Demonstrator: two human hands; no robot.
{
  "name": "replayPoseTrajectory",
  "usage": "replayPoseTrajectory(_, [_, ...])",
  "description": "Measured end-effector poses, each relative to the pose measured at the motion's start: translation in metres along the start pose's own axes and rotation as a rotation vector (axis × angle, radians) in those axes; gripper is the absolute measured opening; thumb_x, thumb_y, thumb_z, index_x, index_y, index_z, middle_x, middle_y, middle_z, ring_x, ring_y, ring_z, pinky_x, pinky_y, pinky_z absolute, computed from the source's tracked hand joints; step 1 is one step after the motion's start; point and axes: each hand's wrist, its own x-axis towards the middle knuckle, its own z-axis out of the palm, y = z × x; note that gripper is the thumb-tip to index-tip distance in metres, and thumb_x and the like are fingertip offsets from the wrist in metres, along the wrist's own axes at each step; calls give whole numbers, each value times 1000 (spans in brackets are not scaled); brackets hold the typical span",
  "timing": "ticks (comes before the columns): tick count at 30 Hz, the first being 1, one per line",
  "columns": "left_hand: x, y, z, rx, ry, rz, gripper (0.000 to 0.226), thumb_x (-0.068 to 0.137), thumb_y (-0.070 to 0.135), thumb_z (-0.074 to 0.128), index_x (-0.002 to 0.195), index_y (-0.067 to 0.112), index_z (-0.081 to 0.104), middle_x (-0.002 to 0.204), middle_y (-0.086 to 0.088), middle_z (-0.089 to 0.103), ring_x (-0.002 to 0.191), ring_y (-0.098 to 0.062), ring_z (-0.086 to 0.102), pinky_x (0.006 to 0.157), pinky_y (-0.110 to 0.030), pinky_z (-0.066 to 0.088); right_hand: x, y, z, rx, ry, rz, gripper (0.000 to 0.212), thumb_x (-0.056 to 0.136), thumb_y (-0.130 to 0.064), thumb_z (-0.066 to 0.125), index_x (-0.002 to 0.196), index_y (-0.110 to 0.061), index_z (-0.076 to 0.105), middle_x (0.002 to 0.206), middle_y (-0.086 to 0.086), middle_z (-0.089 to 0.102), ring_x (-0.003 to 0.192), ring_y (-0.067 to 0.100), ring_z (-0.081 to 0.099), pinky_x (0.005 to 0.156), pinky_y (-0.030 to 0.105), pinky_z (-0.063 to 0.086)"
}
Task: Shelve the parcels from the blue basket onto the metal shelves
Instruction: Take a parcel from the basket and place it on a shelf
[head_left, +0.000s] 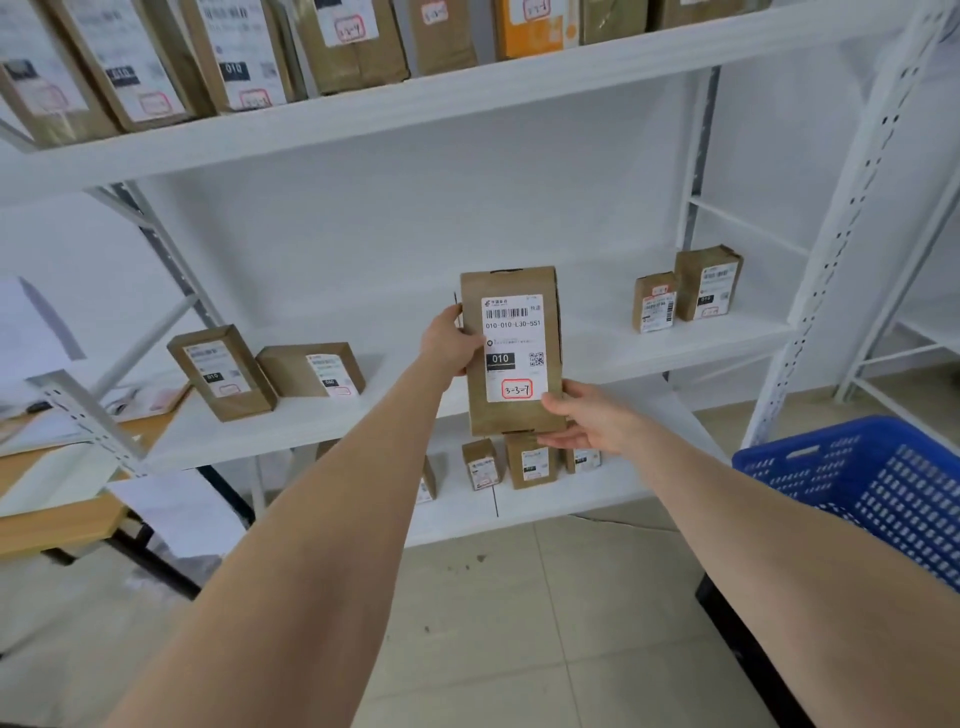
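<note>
sitting nearest, at right, is the blue basket; further out, the left hand clamps the upright parcel by its left edge and the right hand cups its lower right corner, thumb on front, held in the air before the middle metal shelf.

Parcel betw. the fingers: brown w/ white label, black barcode; red-framed mark just above right hand thumb. Basket, right of the fingers: blue, pattern of small holes. Shelves white.
</note>
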Motion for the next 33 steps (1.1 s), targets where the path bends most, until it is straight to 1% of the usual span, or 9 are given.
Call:
replayPoseTrajectory(2, [-2,-1,-2,-10,17,-4,59,91,4,52,145,20,37,107,-10,65,106,-33,63,85,-47,55,0,0,4,-73,94,-43,55,91,-12,65,142,-19,46,136,10,55,86,32,72,70,35,61])
replayPoseTrajectory(4, [-3,-2,-4,1,53,-17,58,92,2,50,146,21,37,102,-7,64,106,-32,63,84,-45,55,0,0,7,-85,152,-83,50,90,-11,66,138,-13,50,135,10,55,93,31,70,69,35,61])
replayPoseTrajectory(7, [-6,-6,-6,19,74,-26,59,92,-1,47,146,21,36,100,-4,63,106,-30,63,81,-41,55,0,0,12,-66,172,-92,45,89,-7,67,132,-8,55,131,10,59,106,29,64,69,37,61])
replayPoseTrajectory(11, [-10,-9,-7,31,99,-34,61,92,-5,44,146,21,36,97,-3,63,106,-29,62,76,-39,55,0,0,16,-73,165,-54,45,88,-3,66,131,-7,53,130,8,58,111,29,62,70,37,61])
replayPoseTrajectory(14, [-13,-12,-5,39,100,-42,62,90,-7,43,146,20,37,102,-8,65,105,-31,62,77,-40,56,2,0,15,-112,170,-35,45,88,-2,66,131,-7,53,129,9,59,110,28,62,70,37,61])
replayPoseTrajectory(18, [-17,-15,-2,35,97,-57,64,89,-7,43,146,21,36,113,-13,65,104,-32,62,66,-37,55,2,-1,13,-188,184,-10,44,88,-4,67,130,-9,53,124,10,61,110,28,62,73,37,61])
replayPoseTrajectory(25, [-19,-16,5,32,74,-90,65,88,-6,45,145,23,36,114,-12,65,104,-31,63,80,-45,57,-1,-2,6,-245,206,-11,43,87,-3,67,128,-8,55,124,10,62,112,27,60,75,35,59])
replayPoseTrajectory(29, [-15,-12,14,28,74,-86,68,88,-6,48,147,24,34,115,-12,65,104,-31,64,82,-47,57,-1,-4,-4,-221,223,-25,43,87,-1,67,128,-7,56,126,10,62,113,27,60,80,38,58])
replayPoseTrajectory(33, [-6,-6,30,41,62,-68,66,87,-6,47,146,23,36,114,-11,65,104,-31,63,81,-46,57,-2,-7,-19,-218,255,-35,45,87,-1,67,130,-7,56,127,10,61,113,25,60,75,35,58])
